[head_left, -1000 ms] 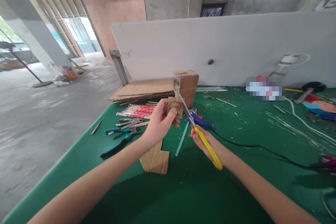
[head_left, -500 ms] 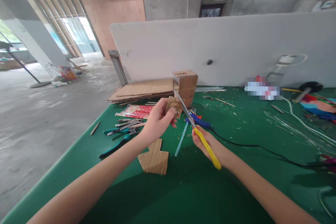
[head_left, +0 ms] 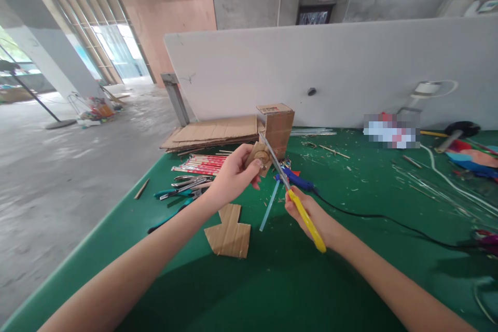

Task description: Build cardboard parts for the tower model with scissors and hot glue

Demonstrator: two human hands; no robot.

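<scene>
My left hand (head_left: 240, 170) pinches a small piece of cardboard (head_left: 257, 153) that has a round ring or drawn circle on it; the thumb covers part of it. My right hand (head_left: 305, 212) is closed round the yellow handles of a pair of scissors (head_left: 310, 224). Their blades reach up and left to the right edge of the cardboard piece; whether they touch it I cannot tell. Below my left hand a cut T-like cardboard shape (head_left: 229, 236) lies flat. Just behind the scissors rests a blue glue gun (head_left: 298, 180), with a translucent glue stick (head_left: 269, 206) nearby.
Pliers (head_left: 187, 192) and red-wrapped sticks (head_left: 198, 163) lie on the left of the green table (head_left: 303, 280). Cardboard sheets (head_left: 218, 129) and an upright cardboard box (head_left: 279, 132) stand behind. A black cord (head_left: 373, 215) runs right. A white panel (head_left: 350, 72) closes off the back.
My left hand has turned the small cardboard piece slightly, tilting it towards the right. The scissors and my right hand have barely moved.
</scene>
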